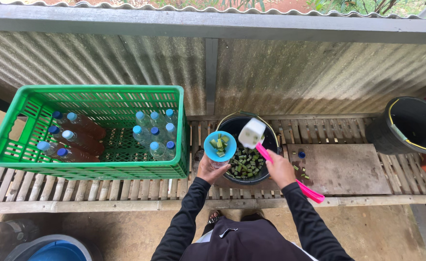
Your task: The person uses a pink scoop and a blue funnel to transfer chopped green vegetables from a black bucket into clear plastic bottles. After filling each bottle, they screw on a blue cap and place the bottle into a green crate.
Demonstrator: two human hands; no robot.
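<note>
Funnel, blue, seated on bottle held upright in left hand beside black bucket; green pieces piled inside. Pink-handled ladle clasped in right hand, white cup raised over bucket. Best tipped slowly, centred over funnel, bottle kept vertical.

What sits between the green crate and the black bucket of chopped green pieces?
In the head view, the left hand holds a bottle topped by a blue funnel between the green crate and black bucket.
</note>
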